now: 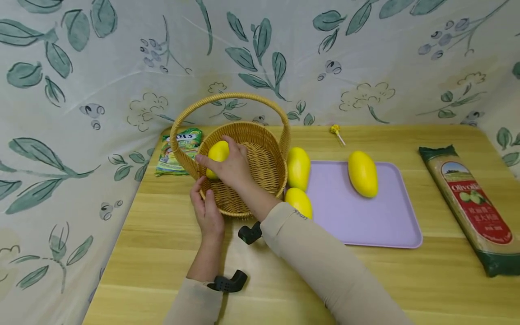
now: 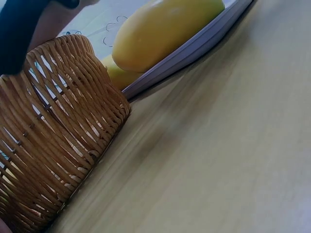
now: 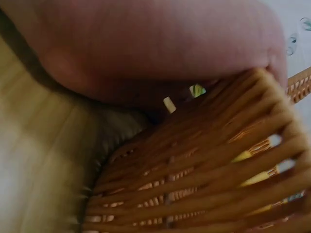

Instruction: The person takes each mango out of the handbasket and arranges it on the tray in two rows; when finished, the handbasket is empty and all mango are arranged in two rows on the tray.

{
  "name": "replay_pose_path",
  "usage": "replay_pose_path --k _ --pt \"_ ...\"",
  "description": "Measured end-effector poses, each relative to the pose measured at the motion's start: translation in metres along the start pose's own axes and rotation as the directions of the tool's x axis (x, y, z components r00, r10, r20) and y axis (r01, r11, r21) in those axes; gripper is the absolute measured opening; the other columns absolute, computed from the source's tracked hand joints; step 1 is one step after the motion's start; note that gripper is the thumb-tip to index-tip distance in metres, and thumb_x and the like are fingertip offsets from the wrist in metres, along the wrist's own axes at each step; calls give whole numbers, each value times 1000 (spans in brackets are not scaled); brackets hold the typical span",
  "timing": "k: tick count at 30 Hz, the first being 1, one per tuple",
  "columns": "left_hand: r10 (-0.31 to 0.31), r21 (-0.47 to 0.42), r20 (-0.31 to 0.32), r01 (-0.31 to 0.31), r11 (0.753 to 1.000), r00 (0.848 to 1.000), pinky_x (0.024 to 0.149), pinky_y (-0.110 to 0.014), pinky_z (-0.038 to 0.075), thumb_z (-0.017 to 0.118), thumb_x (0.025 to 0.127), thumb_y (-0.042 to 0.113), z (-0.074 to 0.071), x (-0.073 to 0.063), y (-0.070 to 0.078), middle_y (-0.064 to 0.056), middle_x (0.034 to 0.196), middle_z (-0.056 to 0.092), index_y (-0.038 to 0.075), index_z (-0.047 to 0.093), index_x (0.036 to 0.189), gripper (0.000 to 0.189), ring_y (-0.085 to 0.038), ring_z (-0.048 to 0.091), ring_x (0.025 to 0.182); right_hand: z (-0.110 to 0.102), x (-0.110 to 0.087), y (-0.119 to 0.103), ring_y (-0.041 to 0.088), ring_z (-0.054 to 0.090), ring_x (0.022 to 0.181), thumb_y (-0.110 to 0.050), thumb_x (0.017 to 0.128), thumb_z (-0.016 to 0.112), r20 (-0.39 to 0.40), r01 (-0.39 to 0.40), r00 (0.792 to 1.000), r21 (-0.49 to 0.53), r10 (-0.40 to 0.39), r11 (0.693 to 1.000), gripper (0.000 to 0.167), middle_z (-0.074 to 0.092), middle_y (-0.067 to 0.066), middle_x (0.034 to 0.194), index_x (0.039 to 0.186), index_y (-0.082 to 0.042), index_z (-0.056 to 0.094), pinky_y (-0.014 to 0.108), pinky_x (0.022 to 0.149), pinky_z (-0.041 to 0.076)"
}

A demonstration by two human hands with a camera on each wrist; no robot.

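Note:
A wicker basket (image 1: pixel 264 167) with a tall arched handle stands on the table. My left hand (image 1: pixel 209 214) grips its rim at the near left. Reaching over from the right, my right hand (image 1: pixel 234 166) is inside the basket and holds a yellow mango (image 1: pixel 218 152) against the left wall, thumb and fingers on either side of it. The hand hides part of that mango. Just right of the basket are two more mangoes, one behind (image 1: pixel 298 168) and one in front (image 1: pixel 298 201), partly covered by the sleeve. In the left wrist view the woven basket wall (image 2: pixel 58 126) fills the left side.
A lilac tray (image 1: pixel 365 221) lies right of the basket with another mango (image 1: pixel 363 174) on it. A green snack bag (image 1: pixel 178 151) sits behind the basket's left side. Farther off are a lollipop (image 1: pixel 335 130) and, at right, a long pasta packet (image 1: pixel 471 203).

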State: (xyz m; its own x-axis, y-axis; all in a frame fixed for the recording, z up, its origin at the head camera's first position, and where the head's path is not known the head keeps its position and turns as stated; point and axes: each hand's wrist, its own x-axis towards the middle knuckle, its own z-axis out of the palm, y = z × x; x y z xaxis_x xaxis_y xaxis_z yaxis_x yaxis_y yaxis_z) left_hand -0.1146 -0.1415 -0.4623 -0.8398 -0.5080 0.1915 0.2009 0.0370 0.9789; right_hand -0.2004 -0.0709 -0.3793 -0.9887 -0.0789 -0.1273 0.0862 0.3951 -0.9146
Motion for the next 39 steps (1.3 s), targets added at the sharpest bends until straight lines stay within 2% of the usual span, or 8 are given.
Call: replay_pose_path --k 3,10,15,22,29,39 --pt "3 -6 7 -3 1000 1000 124 -42 20 42 101 9 0 0 0 -12 151 42 4 45 140 39 -22 32 148 4 6 4 33 53 127 -59 79 81 -12 -5 1000 -18 5 1000 94 33 14 157 156 -27 38 47 105 50" --pt "14 -16 14 -13 1000 1000 124 -42 19 41 102 7 1 0 0 -12 151 41 3 45 140 39 -22 31 149 11 14 15 30 53 127 -57 81 79 -15 2 1000 -174 -5 985 91 42 15 151 156 -26 38 45 103 51" --pt "27 -13 8 -27 1000 1000 123 -40 20 41 101 6 1 1 -1 -13 150 43 0 45 139 39 -21 33 147 12 17 18 30 53 126 -56 82 80 -8 8 1000 -231 -10 973 90 43 15 149 156 -27 38 45 103 51" --pt "31 -4 -4 -31 1000 1000 123 -35 20 41 101 4 -1 2 -1 -12 146 47 -2 47 138 39 -16 36 145 15 19 21 27 58 114 -58 83 78 -7 15 1000 -316 -18 949 87 47 15 138 156 -30 38 42 95 54" --pt "18 4 4 -19 1000 1000 124 -41 19 41 101 7 -1 2 -2 -12 148 45 1 46 139 38 -22 33 147 16 19 21 27 59 111 -55 84 78 -13 15 1000 -322 -20 947 86 50 15 135 156 -29 39 42 92 54" --pt "13 12 7 -13 1000 1000 124 -40 19 40 102 6 -1 1 -2 -12 148 44 2 47 138 37 -20 33 147 17 20 22 28 57 116 -50 86 79 -6 14 1000 -311 -17 950 85 49 17 138 156 -27 38 42 96 53"
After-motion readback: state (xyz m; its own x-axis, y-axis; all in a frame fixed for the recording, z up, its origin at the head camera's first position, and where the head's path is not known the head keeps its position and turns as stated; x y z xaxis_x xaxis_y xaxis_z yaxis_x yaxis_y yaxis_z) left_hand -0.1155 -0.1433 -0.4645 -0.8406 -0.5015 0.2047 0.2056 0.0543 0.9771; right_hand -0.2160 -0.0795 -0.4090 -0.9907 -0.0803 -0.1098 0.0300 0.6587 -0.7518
